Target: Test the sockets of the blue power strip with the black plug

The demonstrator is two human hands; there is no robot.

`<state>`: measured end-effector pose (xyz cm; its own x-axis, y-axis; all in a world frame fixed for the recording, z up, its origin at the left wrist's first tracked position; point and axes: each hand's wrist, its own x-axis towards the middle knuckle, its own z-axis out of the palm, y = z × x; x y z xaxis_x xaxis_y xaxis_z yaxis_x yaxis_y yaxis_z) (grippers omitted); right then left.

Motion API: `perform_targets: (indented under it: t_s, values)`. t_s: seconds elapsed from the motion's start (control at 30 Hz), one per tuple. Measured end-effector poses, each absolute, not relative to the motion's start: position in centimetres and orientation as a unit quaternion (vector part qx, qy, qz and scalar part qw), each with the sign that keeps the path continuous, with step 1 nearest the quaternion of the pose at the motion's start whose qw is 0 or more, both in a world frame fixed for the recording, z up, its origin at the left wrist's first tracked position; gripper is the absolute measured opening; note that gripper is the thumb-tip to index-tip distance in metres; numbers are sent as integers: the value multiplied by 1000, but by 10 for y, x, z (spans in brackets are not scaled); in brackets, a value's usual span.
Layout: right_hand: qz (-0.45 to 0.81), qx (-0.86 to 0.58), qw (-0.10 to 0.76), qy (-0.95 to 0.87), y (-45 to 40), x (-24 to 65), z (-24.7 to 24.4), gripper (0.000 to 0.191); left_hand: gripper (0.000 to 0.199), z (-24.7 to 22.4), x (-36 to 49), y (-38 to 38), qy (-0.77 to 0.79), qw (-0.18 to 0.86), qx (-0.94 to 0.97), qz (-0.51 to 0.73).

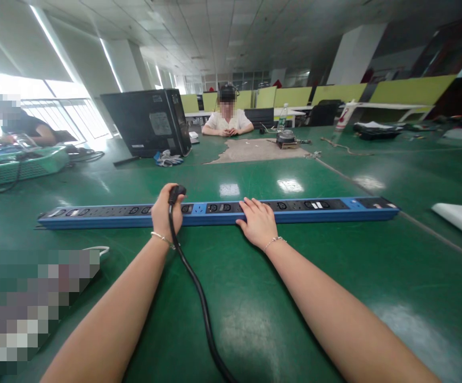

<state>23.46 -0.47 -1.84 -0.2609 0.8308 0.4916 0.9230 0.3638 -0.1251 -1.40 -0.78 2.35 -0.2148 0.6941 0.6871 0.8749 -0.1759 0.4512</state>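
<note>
A long blue power strip point(219, 217) with black socket sections lies across the green table in front of me. My left hand point(165, 210) is closed around a black power plug point(176, 193), held just over the strip left of its middle. From the plug a thick black cable point(199, 290) runs down past my left wrist toward me. To the right of the strip's middle, my right hand point(258, 221) lies on it, fingers stretched over the top and thumb at the near side. The plug's prongs are hidden from view.
A black computer case point(147, 125) stands at the back left, gloves point(168, 158) beside it. At far left is a green basket point(23, 167) with cables. Across the table a person point(228, 119) sits. A white object point(460, 221) lies at right; a bottle point(282, 118) stands behind.
</note>
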Motion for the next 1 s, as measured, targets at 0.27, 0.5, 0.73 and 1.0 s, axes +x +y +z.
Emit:
perform_targets:
  t_s: [0.27, 0.5, 0.73, 1.0]
  values:
    - [-90, -557, 248, -787, -4, 235, -18, 48, 38, 18, -97, -3, -702, 48, -620, -347]
    - [-91, -558, 247, -787, -4, 235, -18, 48, 41, 13, -102, -2, -693, 55, -647, -315]
    - [-88, -560, 246, -786, -3, 235, -19, 49, 42, 14, -114, -3, -675, 79, -681, -272]
    - [-88, -559, 249, -786, -4, 235, -18, 48, 43, 13, -115, -2, -661, 67, -693, -278]
